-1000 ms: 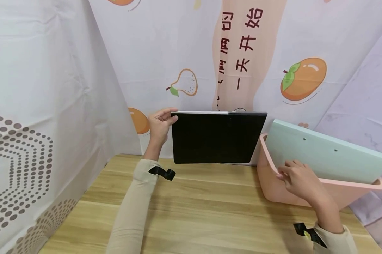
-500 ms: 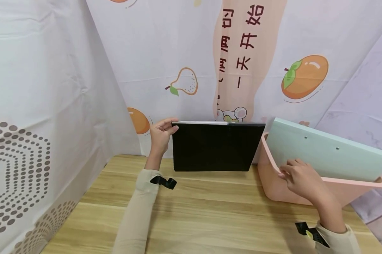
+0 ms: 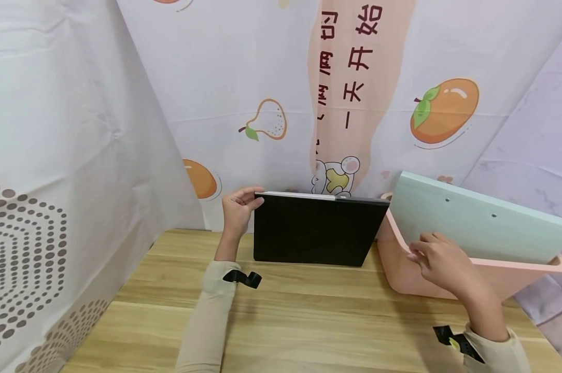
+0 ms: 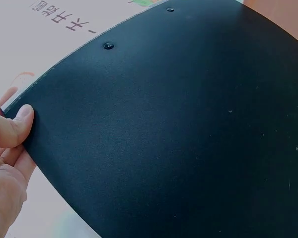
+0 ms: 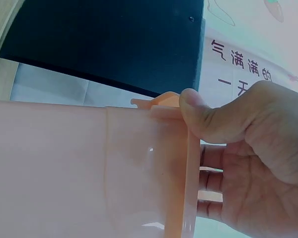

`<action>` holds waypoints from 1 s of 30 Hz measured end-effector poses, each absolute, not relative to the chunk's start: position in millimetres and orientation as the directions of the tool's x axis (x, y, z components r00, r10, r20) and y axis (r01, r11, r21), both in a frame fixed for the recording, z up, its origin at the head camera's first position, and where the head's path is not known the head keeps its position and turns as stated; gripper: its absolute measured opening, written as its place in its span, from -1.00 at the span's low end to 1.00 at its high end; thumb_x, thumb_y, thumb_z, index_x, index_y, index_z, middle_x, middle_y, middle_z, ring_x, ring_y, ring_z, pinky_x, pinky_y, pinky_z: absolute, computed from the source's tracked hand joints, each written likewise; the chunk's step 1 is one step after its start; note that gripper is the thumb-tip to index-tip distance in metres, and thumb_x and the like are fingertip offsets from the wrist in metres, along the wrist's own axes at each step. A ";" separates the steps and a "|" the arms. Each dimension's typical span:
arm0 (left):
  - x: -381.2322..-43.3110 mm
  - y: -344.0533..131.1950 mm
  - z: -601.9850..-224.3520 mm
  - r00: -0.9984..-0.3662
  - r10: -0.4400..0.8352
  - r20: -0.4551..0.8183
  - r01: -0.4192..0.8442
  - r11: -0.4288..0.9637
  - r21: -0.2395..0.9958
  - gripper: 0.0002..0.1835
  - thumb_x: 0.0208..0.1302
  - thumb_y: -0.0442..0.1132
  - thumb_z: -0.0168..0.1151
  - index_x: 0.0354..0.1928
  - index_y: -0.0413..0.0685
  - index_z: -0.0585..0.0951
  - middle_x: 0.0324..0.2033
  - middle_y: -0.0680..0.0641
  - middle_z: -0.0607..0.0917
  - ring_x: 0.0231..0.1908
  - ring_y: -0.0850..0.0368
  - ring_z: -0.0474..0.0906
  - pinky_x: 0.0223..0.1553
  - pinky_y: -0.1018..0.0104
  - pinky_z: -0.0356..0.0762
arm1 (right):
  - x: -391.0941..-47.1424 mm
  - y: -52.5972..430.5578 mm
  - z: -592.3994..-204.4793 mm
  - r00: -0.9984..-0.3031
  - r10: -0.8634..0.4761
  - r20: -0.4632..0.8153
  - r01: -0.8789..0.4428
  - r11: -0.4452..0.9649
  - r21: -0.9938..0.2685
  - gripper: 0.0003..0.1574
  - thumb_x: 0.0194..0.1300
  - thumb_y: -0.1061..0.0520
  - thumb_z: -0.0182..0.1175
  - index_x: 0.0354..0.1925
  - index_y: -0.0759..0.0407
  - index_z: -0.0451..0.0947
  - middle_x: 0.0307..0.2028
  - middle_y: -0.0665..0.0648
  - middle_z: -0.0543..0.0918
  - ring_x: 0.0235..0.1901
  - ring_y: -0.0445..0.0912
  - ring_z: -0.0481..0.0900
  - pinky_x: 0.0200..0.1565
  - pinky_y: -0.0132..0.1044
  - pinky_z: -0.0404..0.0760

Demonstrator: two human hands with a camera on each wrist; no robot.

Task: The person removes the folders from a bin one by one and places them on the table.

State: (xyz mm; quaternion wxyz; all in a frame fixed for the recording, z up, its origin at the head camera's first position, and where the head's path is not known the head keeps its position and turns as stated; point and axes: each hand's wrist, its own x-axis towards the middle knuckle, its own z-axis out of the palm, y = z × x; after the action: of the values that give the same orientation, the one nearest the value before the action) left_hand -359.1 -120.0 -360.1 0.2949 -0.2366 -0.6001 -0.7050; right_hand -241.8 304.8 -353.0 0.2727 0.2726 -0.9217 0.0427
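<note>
My left hand [image 3: 238, 210] pinches the upper left corner of a black file folder [image 3: 315, 228], thumb on the near face and fingers behind. The folder is upright with its long edge level, a pale strip along the top, and its lower edge close over the table; two rivets [image 4: 108, 45] show in the left wrist view. My right hand [image 3: 441, 261] grips the rim of a pink plastic bin [image 5: 64, 163], thumb on top and fingers inside. A mint-green file folder [image 3: 477, 223] leans in that bin, its lower part hidden by the front wall.
The wood-grain table [image 3: 290, 321] lies under the hands. Behind it hangs a white cloth [image 3: 206, 93] printed with fruit and writing, close behind the black folder. Another cloth [image 3: 61, 129] hangs at the left. The bin stands at the table's right side.
The left hand has lowered the black folder towards the table, its right end now tipped slightly lower. The right hand stays on the bin's rim, and the mint-green folder has not moved.
</note>
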 end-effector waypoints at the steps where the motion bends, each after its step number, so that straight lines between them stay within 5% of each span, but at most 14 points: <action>1: -359.7 -119.9 -361.4 -0.713 -0.131 0.689 0.701 -0.111 0.704 -0.82 -0.05 -0.61 0.33 -0.31 -0.49 0.65 -0.79 0.04 0.54 -0.73 0.29 0.02 -0.56 0.51 0.33 | -242.0 304.7 -352.7 -0.705 -0.478 0.523 -0.525 0.848 0.067 -0.82 -0.06 0.21 0.42 -0.53 0.04 0.57 -0.58 -0.10 0.34 -0.52 -0.18 0.20 -0.51 -0.37 0.19; 6: -362.8 -122.2 -365.9 -0.706 -0.122 0.698 0.709 -0.120 0.695 -0.81 -0.03 -0.60 0.33 -0.30 -0.51 0.64 -0.86 -0.07 0.37 -0.73 0.26 -0.02 -0.58 0.50 0.30 | -243.3 303.2 -350.9 -0.706 -0.480 0.521 -0.526 0.848 0.069 -0.84 -0.05 0.22 0.41 -0.52 0.07 0.58 -0.58 -0.10 0.33 -0.52 -0.18 0.19 -0.50 -0.38 0.19; 13: -363.6 -128.4 -372.1 -0.681 -0.099 0.726 0.732 -0.128 0.669 -0.82 -0.02 -0.61 0.31 -0.29 -0.53 0.62 -0.85 0.06 0.38 -0.73 0.24 0.01 -0.64 0.49 0.23 | -245.0 300.8 -350.9 -0.704 -0.480 0.523 -0.529 0.846 0.065 -0.85 -0.05 0.22 0.41 -0.51 0.08 0.59 -0.58 -0.10 0.33 -0.52 -0.18 0.19 -0.49 -0.38 0.18; 19: -364.0 -129.2 -377.4 -0.671 -0.102 0.734 0.741 -0.136 0.658 -0.83 -0.02 -0.61 0.32 -0.31 -0.53 0.62 -0.86 -0.01 0.36 -0.73 0.25 0.00 -0.65 0.46 0.23 | -242.5 301.5 -352.4 -0.707 -0.477 0.522 -0.524 0.849 0.066 -0.82 -0.06 0.22 0.42 -0.50 0.06 0.57 -0.57 -0.11 0.34 -0.51 -0.18 0.20 -0.48 -0.36 0.21; 30: -365.5 -135.1 -381.1 -0.704 -0.029 0.710 0.708 -0.110 0.697 -0.79 0.03 -0.51 0.34 -0.24 -0.45 0.64 -0.85 0.06 0.28 -0.76 0.23 -0.08 -0.69 0.48 0.18 | -240.3 301.9 -353.5 -0.708 -0.472 0.525 -0.518 0.853 0.069 -0.79 -0.09 0.25 0.41 -0.51 0.05 0.55 -0.56 -0.12 0.31 -0.50 -0.19 0.18 -0.48 -0.37 0.21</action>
State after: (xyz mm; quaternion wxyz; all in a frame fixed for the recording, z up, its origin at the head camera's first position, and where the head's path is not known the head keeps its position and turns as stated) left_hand -365.5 -135.1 -381.1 0.2668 -0.2776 -0.6115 -0.6913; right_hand -240.3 301.9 -353.5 0.2720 0.2680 -0.9233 0.0417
